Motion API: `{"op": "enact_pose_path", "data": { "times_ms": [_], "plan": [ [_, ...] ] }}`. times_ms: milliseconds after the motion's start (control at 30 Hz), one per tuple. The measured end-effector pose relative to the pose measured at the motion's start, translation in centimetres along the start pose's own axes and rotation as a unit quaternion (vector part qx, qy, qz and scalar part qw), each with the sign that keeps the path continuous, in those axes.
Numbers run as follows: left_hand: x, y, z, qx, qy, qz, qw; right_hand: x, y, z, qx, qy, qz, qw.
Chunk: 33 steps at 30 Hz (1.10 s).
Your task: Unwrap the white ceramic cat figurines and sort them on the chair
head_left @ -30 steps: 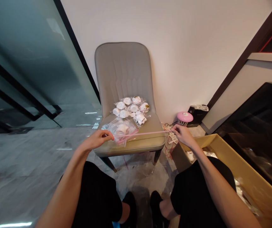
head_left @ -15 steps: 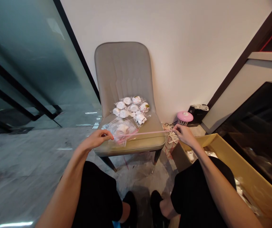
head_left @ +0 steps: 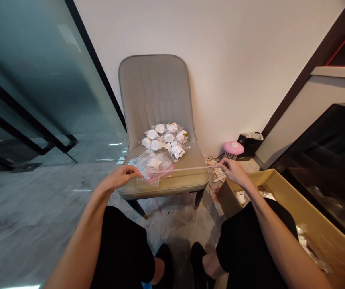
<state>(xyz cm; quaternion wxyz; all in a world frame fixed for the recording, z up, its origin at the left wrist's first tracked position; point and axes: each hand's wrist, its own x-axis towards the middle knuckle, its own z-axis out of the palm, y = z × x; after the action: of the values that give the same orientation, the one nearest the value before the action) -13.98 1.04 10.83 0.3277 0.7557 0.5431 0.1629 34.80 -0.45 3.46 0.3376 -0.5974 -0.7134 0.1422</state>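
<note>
Grey chair (head_left: 154, 88) at 12 o'clock, pale wall (head_left: 226, 60) behind. Pink strip (head_left: 190, 168) stretched straight across chair's front, approx. 9 to 3 o'clock: L hand (head_left: 123, 176) pinching it at 9 o'clock, R hand (head_left: 233, 170) pinching at 3. Prob. v. light, thin, bendy, maybe slippery; best held near ends.

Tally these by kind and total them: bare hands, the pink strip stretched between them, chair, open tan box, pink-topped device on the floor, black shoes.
Bare hands: 2 (left hand, right hand)
Pink strip: 1
Chair: 1
Open tan box: 1
Pink-topped device: 1
Black shoes: 2
Total: 8
</note>
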Motion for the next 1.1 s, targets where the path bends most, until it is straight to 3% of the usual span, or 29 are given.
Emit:
{"op": "enact_pose_path", "data": {
  "times_ms": [267,533,900,1100],
  "plan": [
    [0.1,-0.3,-0.1,0.004,0.014,-0.010,1.000,-0.1,0.4,-0.2,-0.004,0.000,-0.008,1.000],
    [0.5,-2.1,0.0,0.011,0.019,-0.023,0.999,0.1,1.0,0.0,-0.019,-0.001,-0.005,1.000],
    [0.3,-2.0,0.1,0.012,0.052,-0.044,0.998,0.0,1.0,-0.6,-0.025,-0.001,-0.013,1.000],
    [0.5,-1.3,1.0,-0.013,-0.043,-0.010,0.999,0.3,1.8,-0.4,0.042,-0.017,-0.007,0.999]
  ]
}}
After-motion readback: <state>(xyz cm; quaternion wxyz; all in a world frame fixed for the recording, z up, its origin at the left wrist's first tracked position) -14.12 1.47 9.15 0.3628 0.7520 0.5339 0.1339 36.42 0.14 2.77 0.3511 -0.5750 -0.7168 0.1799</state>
